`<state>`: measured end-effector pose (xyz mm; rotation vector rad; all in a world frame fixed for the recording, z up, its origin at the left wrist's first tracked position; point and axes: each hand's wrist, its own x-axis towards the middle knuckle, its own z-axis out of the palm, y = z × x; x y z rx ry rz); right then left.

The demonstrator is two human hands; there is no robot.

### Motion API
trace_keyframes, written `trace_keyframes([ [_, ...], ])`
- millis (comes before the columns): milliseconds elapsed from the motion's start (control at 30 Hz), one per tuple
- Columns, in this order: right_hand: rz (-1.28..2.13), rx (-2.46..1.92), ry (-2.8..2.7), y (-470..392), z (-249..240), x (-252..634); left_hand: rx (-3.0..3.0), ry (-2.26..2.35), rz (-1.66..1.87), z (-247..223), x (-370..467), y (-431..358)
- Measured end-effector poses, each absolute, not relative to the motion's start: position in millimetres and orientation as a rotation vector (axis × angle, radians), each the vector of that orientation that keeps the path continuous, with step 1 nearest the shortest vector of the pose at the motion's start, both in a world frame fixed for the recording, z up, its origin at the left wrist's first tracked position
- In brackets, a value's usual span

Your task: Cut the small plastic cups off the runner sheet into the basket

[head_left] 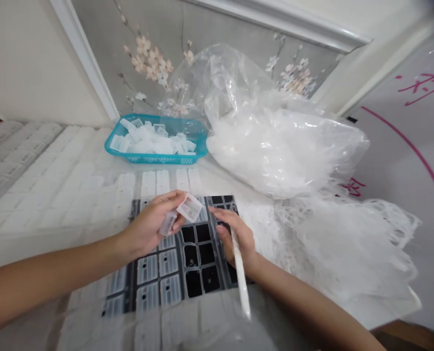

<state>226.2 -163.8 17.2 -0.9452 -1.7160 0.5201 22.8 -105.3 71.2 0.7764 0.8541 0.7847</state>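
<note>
My left hand [156, 222] pinches a small clear plastic box [190, 208] between thumb and fingers. A second clear plastic piece [168, 223] is tucked lower in the same hand. My right hand [239, 239] is just to the right, apart from the box, its thumb and index finger parted. A long white stick [241, 280] runs down through the right hand, held against the palm; its exact kind is not clear. Below both hands lies a black sheet [210, 279] marked into cells. Clear plastic pieces [147, 269] fill its left columns, while black shows in cells further right.
A blue basket [156, 158] of translucent pieces stands at the back. Beside it sits a big clear bag [275, 151] filled with white material. White netted scraps [352, 243] are heaped at right. Rows of white pieces [52, 190] cover the left side. A board with pink writing [410, 146] stands right.
</note>
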Motion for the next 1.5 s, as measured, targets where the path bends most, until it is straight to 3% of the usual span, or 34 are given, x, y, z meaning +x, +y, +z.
trace_keyframes([
  [133,0.396,-0.854,-1.866,-158.8,21.8,228.8,0.792,0.879,0.658,64.3,40.3,-110.4],
  [433,0.514,-0.899,-1.881,-163.6,25.3,226.9,0.802,0.886,0.53,54.5,47.4,-117.8],
  [833,0.522,-1.029,-1.677,-168.3,23.1,222.8,0.522,0.726,0.828,57.3,43.2,-126.7],
  [1500,1.092,-1.081,-1.342,-180.2,25.0,209.0,0.862,0.551,1.043,48.6,46.3,-141.7],
])
